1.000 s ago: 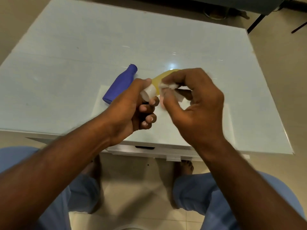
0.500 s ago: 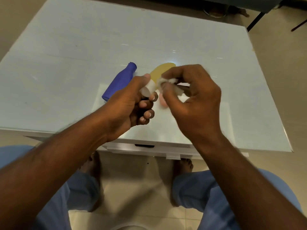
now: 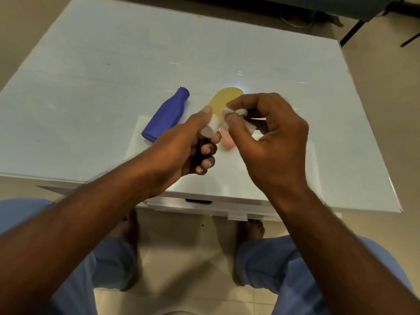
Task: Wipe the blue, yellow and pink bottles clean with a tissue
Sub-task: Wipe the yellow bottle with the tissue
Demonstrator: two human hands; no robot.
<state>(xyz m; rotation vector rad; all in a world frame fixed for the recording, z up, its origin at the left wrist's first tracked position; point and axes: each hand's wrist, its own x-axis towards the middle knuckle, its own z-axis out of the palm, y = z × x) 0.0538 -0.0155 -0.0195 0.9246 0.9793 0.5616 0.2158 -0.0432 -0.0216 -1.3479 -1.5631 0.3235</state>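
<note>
while the yellow bottle [image 3: 223, 99] is held up off the tabletop [image 3: 295, 64] by its white cap in the left hand [image 3: 181, 148], the right hand [image 3: 268, 133] pinches the tissue [image 3: 236, 115] against its neck. best to rub round the neck, then along the body, keeping the cap grip firm. the blue bottle [image 3: 166, 115] lies beside; the pink bottle [image 3: 227, 139] peeks out below.

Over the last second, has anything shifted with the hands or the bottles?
Hardly anything. The left hand still grips the yellow bottle by its white cap end, and the right hand keeps the tissue pinched against the bottle near the cap; both barely moved. The blue bottle still lies on the table, and the pink bottle stays mostly hidden beneath the hands.
</note>
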